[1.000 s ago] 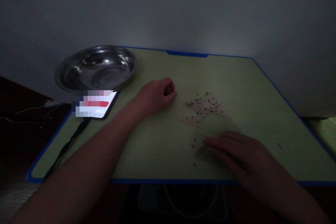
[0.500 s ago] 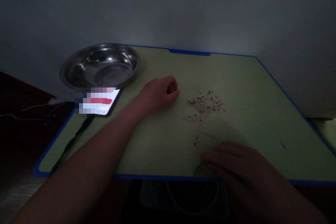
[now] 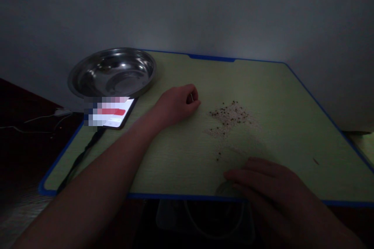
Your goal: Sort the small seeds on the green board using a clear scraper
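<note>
My left hand (image 3: 178,103) rests on the table left of a spread of fine pale grains (image 3: 230,118) mixed with small dark seeds. Its fingers are curled in, and a small whitish glint shows inside the curl; what it is I cannot make out. Near the front edge, my right hand (image 3: 265,186) lies low with its fingers stretched out. Beside its fingertips is a faint, clear round thing (image 3: 224,188), partly hidden by the hand; whether they touch I cannot tell. A few dark seeds (image 3: 218,156) lie apart, closer to my right hand.
A steel basin (image 3: 117,72) stands at the back left of the blue-edged table (image 3: 280,97). In front of it lies a lit phone (image 3: 117,118) with a dark strap (image 3: 84,153). A small brown sliver (image 3: 316,161) is at the right. Below the front edge is a clear container (image 3: 169,216).
</note>
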Tool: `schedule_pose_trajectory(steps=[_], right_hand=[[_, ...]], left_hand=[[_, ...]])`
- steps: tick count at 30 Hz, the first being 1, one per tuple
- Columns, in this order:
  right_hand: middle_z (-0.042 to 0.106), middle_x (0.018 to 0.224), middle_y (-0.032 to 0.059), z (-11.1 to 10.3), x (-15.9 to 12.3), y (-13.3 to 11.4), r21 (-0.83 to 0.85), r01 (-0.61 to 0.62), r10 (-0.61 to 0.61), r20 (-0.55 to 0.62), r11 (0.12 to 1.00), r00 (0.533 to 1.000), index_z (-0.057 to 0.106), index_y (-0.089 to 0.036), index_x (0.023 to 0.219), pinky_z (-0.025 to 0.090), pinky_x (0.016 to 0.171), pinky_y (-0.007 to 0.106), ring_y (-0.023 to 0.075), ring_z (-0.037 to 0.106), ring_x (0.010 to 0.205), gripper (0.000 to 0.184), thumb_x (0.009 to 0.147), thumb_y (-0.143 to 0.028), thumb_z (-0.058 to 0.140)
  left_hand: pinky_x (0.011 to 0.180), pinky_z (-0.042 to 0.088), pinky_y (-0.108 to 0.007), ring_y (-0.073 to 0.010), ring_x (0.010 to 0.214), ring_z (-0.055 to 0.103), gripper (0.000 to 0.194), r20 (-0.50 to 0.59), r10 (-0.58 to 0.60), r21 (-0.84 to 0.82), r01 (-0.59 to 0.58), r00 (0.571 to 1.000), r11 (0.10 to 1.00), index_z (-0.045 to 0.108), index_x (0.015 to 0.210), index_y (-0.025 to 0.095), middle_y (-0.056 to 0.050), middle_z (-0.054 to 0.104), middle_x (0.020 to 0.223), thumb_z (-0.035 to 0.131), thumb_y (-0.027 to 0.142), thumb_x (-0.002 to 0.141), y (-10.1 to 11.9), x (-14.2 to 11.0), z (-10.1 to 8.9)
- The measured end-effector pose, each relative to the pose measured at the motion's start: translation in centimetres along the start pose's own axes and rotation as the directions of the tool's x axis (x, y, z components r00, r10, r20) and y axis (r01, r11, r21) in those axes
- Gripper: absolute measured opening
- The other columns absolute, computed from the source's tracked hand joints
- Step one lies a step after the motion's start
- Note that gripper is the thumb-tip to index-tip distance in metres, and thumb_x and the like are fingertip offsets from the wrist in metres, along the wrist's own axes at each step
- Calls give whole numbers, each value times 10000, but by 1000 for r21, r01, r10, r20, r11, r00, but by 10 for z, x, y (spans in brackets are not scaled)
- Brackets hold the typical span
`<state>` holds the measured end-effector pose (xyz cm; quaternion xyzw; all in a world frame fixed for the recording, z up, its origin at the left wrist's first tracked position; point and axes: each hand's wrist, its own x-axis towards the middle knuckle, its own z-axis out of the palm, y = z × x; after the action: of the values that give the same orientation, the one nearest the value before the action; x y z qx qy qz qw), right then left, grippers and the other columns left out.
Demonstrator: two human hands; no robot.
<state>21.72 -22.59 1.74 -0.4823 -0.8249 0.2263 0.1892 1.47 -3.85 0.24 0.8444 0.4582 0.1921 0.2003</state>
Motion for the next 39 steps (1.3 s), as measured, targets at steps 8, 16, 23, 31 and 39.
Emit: schedule_pose_trajectory(steps=[8, 16, 23, 31, 39], right_hand=[[751, 905, 60, 0, -1, 17, -184, -57, 34, -129, 981, 991, 683, -198, 1064, 572, 666, 323, 186, 699, 764, 268, 957, -205, 436], [757, 962, 50, 3, 4, 13, -136, -112, 79, -224, 984, 971, 677, -212, 1071, 583, 709, 306, 177, 714, 818, 253, 950, -209, 455], [756, 953, 71, 8, 9, 14, -137, -167, 134, -223, 976, 966, 697, -189, 1063, 589, 709, 340, 200, 716, 808, 282, 950, -227, 441], [752, 987, 66, 0, 11, 24, -169, -199, 157, -234, 965, 960, 690, -192, 1069, 575, 744, 341, 194, 711, 837, 280, 963, -255, 439], [749, 956, 55, 0, 10, 20, -111, -144, 122, -180, 983, 976, 692, -218, 1076, 572, 714, 322, 188, 705, 828, 277, 956, -237, 442]], left_hand=[[593, 351, -263, -120, 640, 528, 86, 3, 2, -16, -2, 1000, 1000, 566, 794, 187, -4, 638, 755, 570, 272, 784, 0, 0, 0], [580, 343, -268, -125, 632, 530, 102, 9, -4, 1, 4, 1000, 1000, 566, 796, 194, -2, 632, 729, 562, 295, 790, -1, 0, 0], [569, 349, -264, -122, 620, 531, 83, 15, -21, -14, 22, 1000, 1000, 563, 787, 192, -3, 633, 727, 552, 273, 788, -1, 0, -1], [563, 347, -265, -120, 606, 522, 92, 14, -5, -21, 5, 1000, 1000, 562, 777, 186, -6, 632, 718, 553, 277, 788, -1, -1, -1], [571, 350, -266, -121, 614, 523, 90, 12, -2, -20, 3, 1000, 1000, 571, 786, 186, -10, 641, 734, 552, 274, 789, -1, -1, -1]])
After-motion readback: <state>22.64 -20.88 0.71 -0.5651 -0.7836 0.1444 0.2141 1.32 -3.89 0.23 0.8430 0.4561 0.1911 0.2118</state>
